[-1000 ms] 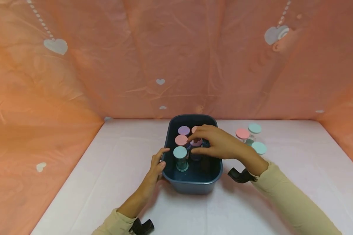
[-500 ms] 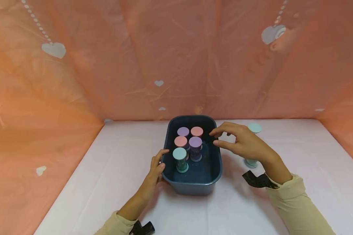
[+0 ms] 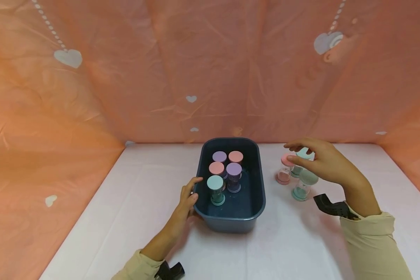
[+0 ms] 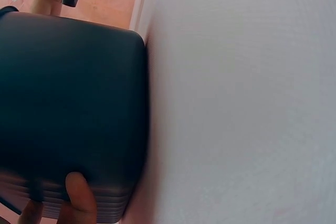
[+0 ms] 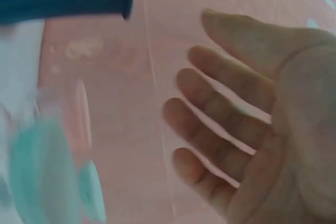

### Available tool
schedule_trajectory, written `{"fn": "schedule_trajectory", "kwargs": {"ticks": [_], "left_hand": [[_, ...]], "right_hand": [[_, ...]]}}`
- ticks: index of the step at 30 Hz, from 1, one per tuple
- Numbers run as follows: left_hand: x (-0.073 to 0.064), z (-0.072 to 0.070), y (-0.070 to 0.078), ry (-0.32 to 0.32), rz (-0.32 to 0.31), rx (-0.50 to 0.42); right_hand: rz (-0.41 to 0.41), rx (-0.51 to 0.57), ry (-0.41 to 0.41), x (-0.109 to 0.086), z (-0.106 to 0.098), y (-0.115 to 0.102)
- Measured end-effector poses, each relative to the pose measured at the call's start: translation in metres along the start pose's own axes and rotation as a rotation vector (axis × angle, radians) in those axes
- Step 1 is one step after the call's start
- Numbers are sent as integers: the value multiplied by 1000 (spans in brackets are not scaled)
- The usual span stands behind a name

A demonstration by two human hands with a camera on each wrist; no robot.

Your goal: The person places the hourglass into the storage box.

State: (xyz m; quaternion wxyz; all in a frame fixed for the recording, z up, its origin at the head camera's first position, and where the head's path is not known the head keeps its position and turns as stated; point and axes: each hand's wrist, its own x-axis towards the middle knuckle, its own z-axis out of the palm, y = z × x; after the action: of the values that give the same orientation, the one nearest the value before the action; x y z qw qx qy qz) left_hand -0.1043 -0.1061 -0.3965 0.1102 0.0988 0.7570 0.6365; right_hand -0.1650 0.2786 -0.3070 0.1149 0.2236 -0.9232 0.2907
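Small sand timers with coloured caps stand upright in a dark blue bin (image 3: pixel 234 225): a teal one (image 3: pixel 216 190) in front, purple (image 3: pixel 233 177) and pink (image 3: pixel 216 168) ones behind. My left hand (image 3: pixel 183 202) touches the bin's left side near the rim. In the left wrist view its fingers (image 4: pixel 80 195) press on the ribbed outer wall. My right hand (image 3: pixel 323 163) hovers over the timers right of the bin, its fingers apart and holding nothing. A pink sand timer (image 3: pixel 283 177) and a teal sand timer (image 3: pixel 301 191) stand below it, another teal one (image 3: pixel 305 153) partly hidden behind.
A white cloth (image 3: pixel 126 217) covers the table. Behind it hangs an orange sheet (image 3: pixel 161 77) with pale hearts. A black strap device (image 3: pixel 332 206) sits on the right wrist, another (image 3: pixel 170 271) on the left.
My right hand has left the bin's inside and moved right, to above the timers outside. The purple timer it was over now stands uncovered in the bin. My left hand has stayed in place.
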Motion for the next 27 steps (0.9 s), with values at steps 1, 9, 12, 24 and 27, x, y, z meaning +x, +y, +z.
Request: {"fn": "schedule_trajectory", "kwargs": {"ticks": [1,9,12,24,27], "left_hand": [[0,0,0,-1,3,1],[-1,0,1,-5,12,1],[-1,0,1,-8,16,0],[0,0,1,-10,-4,-3],[1,0,1,-12,-5,-6]], "right_hand": [[15,2,-8,-2,-3,3],[7,-15,-218,-19,-18,32],[34,-13,-275,-23,-20,39],[53,-1,-412,-27,-13,52],[57,-1,-427,-27,-12,51]]}}
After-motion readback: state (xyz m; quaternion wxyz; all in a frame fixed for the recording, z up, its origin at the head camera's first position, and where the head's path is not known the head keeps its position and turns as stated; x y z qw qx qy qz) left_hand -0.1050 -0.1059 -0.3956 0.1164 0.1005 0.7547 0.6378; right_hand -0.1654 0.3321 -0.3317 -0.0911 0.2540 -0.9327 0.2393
